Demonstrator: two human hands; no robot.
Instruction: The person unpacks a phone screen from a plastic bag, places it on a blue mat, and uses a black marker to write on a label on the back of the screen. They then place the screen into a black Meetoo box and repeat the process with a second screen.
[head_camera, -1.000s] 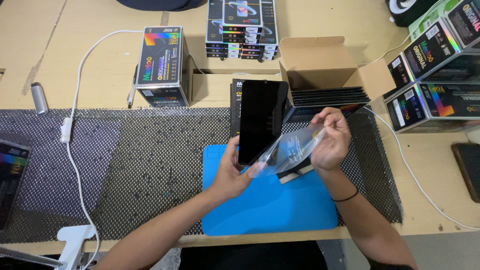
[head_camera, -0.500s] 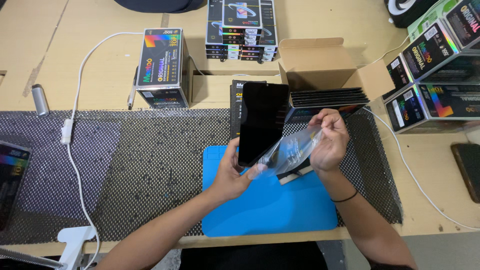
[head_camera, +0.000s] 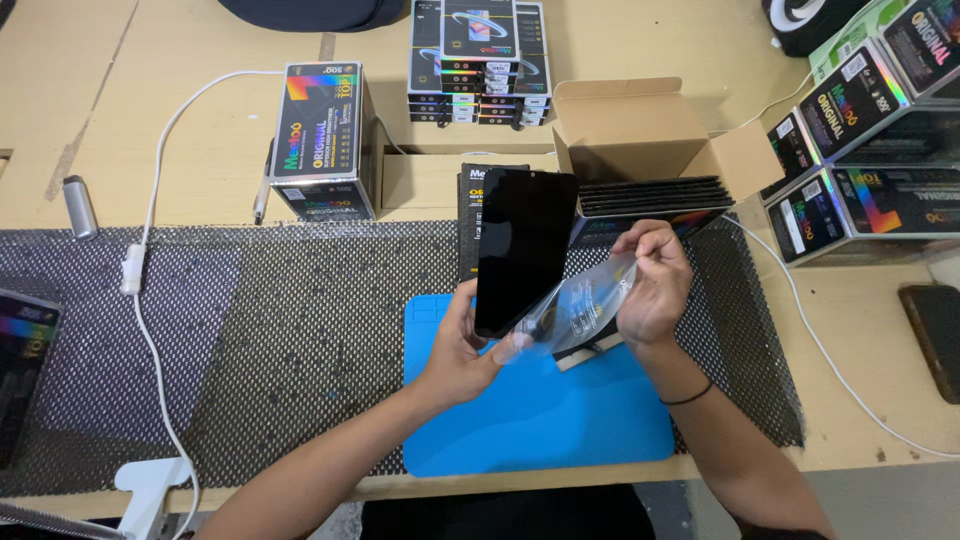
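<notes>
Screen panel (head_camera: 524, 245) is standing upright over the blue mat (head_camera: 540, 410), left hand (head_camera: 462, 345) fingers pinching its lower edge, mostly out of the clear bag (head_camera: 580, 310) that the right hand (head_camera: 652, 285) is gripping; bottom corner remains inside.

Wooden table (head_camera: 180, 110), black mesh mat (head_camera: 290, 330)

Phone-parts workshop (stacked boxes (head_camera: 483, 62), blue mat (head_camera: 560, 420)).
</notes>
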